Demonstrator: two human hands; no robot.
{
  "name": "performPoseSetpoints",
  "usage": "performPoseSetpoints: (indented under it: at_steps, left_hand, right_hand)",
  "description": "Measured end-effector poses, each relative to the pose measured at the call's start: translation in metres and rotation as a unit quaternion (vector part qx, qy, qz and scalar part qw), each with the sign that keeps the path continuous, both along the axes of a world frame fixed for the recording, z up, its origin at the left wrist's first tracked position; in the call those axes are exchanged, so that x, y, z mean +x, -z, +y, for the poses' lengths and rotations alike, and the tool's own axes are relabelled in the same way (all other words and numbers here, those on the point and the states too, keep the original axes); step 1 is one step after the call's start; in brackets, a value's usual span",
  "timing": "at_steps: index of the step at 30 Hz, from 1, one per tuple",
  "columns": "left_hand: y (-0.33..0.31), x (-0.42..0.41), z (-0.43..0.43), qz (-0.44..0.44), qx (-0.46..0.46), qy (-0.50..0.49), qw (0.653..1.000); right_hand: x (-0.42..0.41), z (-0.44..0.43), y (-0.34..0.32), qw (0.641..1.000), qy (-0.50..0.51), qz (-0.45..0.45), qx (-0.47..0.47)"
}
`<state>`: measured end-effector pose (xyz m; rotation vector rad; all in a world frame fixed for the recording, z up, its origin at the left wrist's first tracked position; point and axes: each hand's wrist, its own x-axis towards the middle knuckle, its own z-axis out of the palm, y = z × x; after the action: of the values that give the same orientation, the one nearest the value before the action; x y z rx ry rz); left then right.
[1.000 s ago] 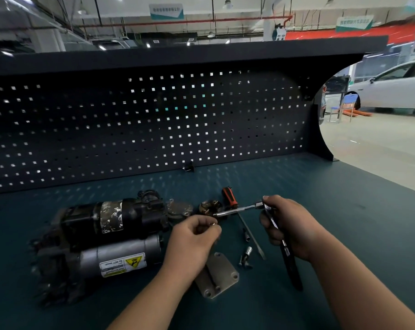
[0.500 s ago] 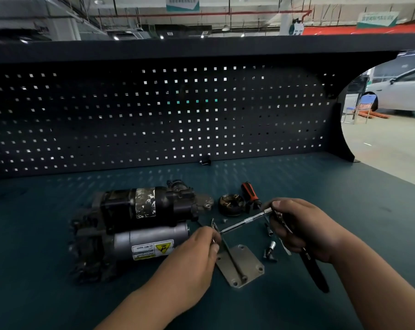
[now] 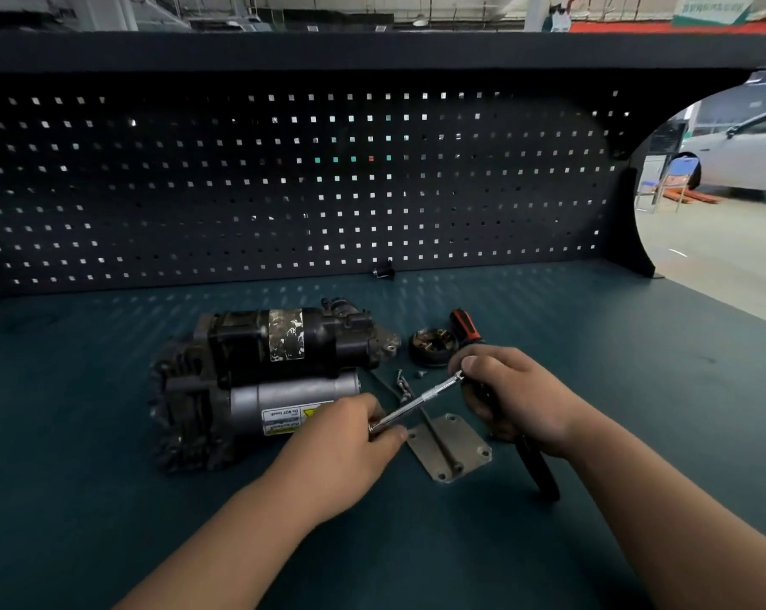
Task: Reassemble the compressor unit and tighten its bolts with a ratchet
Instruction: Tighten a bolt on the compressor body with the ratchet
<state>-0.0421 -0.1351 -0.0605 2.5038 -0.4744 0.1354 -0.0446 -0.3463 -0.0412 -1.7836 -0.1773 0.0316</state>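
Note:
The compressor unit (image 3: 262,372), black with a silver cylinder and a yellow warning label, lies on the teal bench left of centre. My right hand (image 3: 513,396) grips the ratchet (image 3: 539,471) by its black handle, and the chrome extension bar (image 3: 420,400) slants down-left from its head. My left hand (image 3: 346,438) pinches the far tip of that bar, just in front of the silver cylinder. A flat metal cover plate (image 3: 453,446) with corner holes lies below the bar. A round black part (image 3: 431,345) sits behind my right hand.
A screwdriver with a red-and-black handle (image 3: 464,325) lies behind the round part. A few loose bolts (image 3: 403,385) rest between compressor and plate. A long thin rod (image 3: 434,429) crosses the plate. A dark pegboard (image 3: 284,182) closes the bench's back; a small clip (image 3: 383,271) sits at its foot.
My left hand has come forward to the tip of the extension bar and now pinches it. The right hand with the ratchet stays roughly where it was. The view shifted left.

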Motion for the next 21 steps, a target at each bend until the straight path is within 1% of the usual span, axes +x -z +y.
performPoseSetpoints:
  at_steps: [2,4,7,10,13,15,16,19,21]
  left_hand:
    - [-0.001,0.0,0.0,0.013,-0.026,-0.035,0.999]
    - [-0.003,-0.001,0.002,0.035,-0.038,-0.056,0.997]
    - [-0.007,-0.001,0.008,0.058,-0.01,-0.066,0.996]
    - [-0.01,-0.001,0.017,0.092,0.021,-0.049,0.994]
    - [-0.01,-0.005,0.024,0.171,0.036,0.001,0.985]
    - [-0.01,-0.008,0.028,0.199,0.028,0.019,0.979]
    - [-0.011,-0.01,0.029,0.201,0.026,0.022,0.979]
    - [-0.013,-0.014,0.028,0.183,0.04,0.016,0.982]
    - [-0.012,-0.016,0.026,0.164,0.037,-0.009,0.986]
  right_hand:
    - [-0.002,0.008,-0.001,0.998,0.016,-0.044,-0.038]
    - [-0.006,0.014,-0.002,0.99,0.028,-0.107,-0.084]
    - [-0.011,0.02,-0.002,0.967,0.03,-0.194,-0.163]
    - [-0.015,0.024,-0.002,0.949,0.013,-0.236,-0.207]
    - [-0.018,0.027,0.0,0.928,-0.002,-0.277,-0.249]
    - [-0.018,0.03,0.001,0.923,-0.001,-0.281,-0.262]
    - [-0.017,0.031,0.002,0.927,-0.001,-0.273,-0.256]
    - [-0.016,0.034,0.001,0.947,0.005,-0.229,-0.225]
    - [-0.016,0.034,0.0,0.955,0.006,-0.209,-0.21]
